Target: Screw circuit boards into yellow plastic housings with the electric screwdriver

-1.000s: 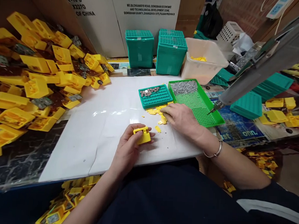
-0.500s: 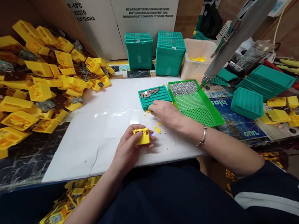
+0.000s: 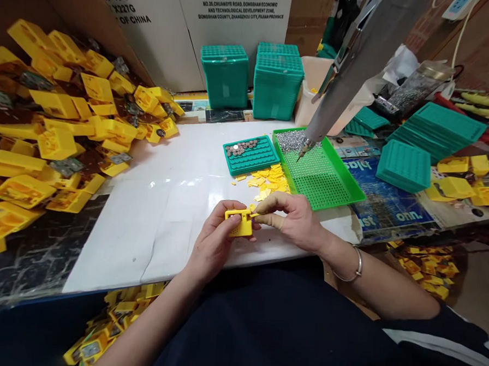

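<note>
My left hand point(image 3: 217, 239) grips a small yellow case point(image 3: 241, 226) above the white board's front part, thumb across its face. At the case's upper right corner, my right hand point(image 3: 289, 218) pinches a small yellow piece point(image 3: 252, 208) between thumb and fingertips. Just beyond the hands lies a pile of flat yellow pieces point(image 3: 273, 179). Behind it is a teal ridged tray point(image 3: 251, 160) with round silvery discs at its back left. A green tray point(image 3: 330, 182) holds many small screws point(image 3: 291, 140) at its far end.
A grey electric screwdriver point(image 3: 335, 95) hangs tip down over the green tray. Yellow housings point(image 3: 58, 140) are heaped at left, with more in a blue bin point(image 3: 27, 330) below. Teal tray stacks point(image 3: 225, 78) stand behind; others point(image 3: 405, 167) lie at right.
My right hand has come back from beside the teal tray to the case, now with a small yellow piece, uncovering the yellow pile. The screwdriver appears further left and lower.
</note>
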The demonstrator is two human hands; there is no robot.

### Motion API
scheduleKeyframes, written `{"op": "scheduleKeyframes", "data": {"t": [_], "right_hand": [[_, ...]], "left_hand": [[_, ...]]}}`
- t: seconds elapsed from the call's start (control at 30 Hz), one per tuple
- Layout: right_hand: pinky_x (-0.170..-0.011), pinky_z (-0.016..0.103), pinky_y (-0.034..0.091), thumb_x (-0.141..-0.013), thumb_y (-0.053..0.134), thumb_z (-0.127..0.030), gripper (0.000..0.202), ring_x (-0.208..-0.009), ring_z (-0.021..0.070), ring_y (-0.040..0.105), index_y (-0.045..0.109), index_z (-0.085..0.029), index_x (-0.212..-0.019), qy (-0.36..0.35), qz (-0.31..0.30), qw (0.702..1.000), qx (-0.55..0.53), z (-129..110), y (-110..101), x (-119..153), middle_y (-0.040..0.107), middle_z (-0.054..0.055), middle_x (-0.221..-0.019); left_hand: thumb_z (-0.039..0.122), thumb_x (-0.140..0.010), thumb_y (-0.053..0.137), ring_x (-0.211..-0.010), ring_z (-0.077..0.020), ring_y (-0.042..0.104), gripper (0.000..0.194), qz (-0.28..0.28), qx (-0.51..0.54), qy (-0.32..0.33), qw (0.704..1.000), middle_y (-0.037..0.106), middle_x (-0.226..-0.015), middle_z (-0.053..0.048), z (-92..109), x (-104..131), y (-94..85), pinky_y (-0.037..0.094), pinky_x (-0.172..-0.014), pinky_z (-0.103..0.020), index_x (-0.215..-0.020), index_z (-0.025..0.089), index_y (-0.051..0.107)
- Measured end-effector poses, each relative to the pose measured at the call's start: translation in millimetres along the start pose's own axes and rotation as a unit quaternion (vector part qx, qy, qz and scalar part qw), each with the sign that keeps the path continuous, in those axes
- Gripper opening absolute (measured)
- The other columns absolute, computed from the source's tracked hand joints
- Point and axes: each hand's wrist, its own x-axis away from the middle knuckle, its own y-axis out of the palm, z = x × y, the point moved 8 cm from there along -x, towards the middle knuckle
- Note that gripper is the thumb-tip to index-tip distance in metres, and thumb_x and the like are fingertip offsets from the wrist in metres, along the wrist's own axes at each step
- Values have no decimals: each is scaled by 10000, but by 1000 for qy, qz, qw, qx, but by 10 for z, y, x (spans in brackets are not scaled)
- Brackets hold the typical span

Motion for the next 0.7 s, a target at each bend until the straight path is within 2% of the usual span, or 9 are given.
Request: {"op": "scheduleKeyframes", "data": {"t": [0.1, 0.2, 0.27, 0.3, 0.43, 0.47, 0.53, 0.6, 0.7], "right_hand": [[-657, 263, 503, -857, 647, -347, 180, -692, 114, 599, 667, -183, -782, -110, -34, 990, 82, -143, 10, 18, 669, 29, -765], [-671, 304, 474, -921, 547, -317, 208, -714, 146, 580, 689, -219, -804, -262, -89, 935, 224, -305, 108, 129, 660, 40, -717], [-669, 314, 464, -938, 514, -306, 230, -720, 159, 574, 699, -223, -828, -306, -91, 905, 280, -338, 136, 192, 662, 49, -711], [-668, 306, 470, -937, 519, -303, 223, -724, 156, 582, 700, -214, -841, -295, -73, 912, 276, -335, 106, 191, 665, 51, -723], [-696, 245, 514, -878, 631, -257, 99, -751, 119, 640, 692, -179, -869, -159, 3, 973, 168, -209, -57, 136, 693, 33, -794], [-698, 233, 518, -866, 647, -240, 78, -750, 111, 648, 690, -174, -866, -146, 5, 977, 154, -194, -61, 138, 696, 28, -794], [-692, 226, 523, -865, 647, -222, 72, -744, 108, 649, 684, -160, -869, -173, 4, 971, 164, -231, -52, 160, 693, 32, -788], [-675, 240, 526, -892, 607, -214, 93, -731, 117, 638, 674, -150, -888, -260, 2, 939, 224, -338, -23, 218, 685, 43, -772], [-667, 283, 531, -919, 542, -175, 121, -746, 148, 634, 659, -149, -904, -443, -8, 830, 339, -500, 89, 411, 697, 59, -790]], "left_hand": [[245, -867, 574, -811, -214, 694, 121, -23, -5, -15, 1000, 703, -868, -53, -8, -10, 18, 552, -596, -271, -974, 198, 605], [243, -844, 575, -692, -217, 689, 121, -68, 5, -77, 995, 689, -731, -59, -77, -21, 61, 515, -498, -249, -939, 178, 613], [237, -827, 581, -648, -214, 683, 118, -81, 15, -109, 991, 678, -687, -60, -114, -30, 75, 507, -481, -248, -915, 165, 614], [232, -824, 583, -656, -211, 684, 118, -77, 20, -115, 990, 682, -705, -61, -122, -37, 72, 515, -494, -252, -915, 164, 613], [233, -836, 580, -743, -204, 692, 132, -30, 31, -92, 995, 696, -846, -56, -109, -60, 47, 546, -556, -265, -957, 181, 598], [236, -836, 582, -752, -204, 691, 136, -26, 30, -85, 996, 695, -859, -53, -106, -58, 51, 547, -559, -266, -961, 184, 595], [240, -834, 589, -754, -204, 690, 139, -28, 25, -76, 996, 693, -861, -49, -104, -50, 66, 546, -560, -265, -962, 185, 592], [239, -836, 588, -744, -204, 687, 142, -42, 19, -79, 996, 691, -821, -49, -110, -41, 86, 539, -555, -262, -965, 181, 589], [227, -835, 577, -698, -210, 682, 133, -78, 20, -113, 990, 675, -723, -54, -158, -30, 125, 511, -513, -248, -950, 162, 580]]}}
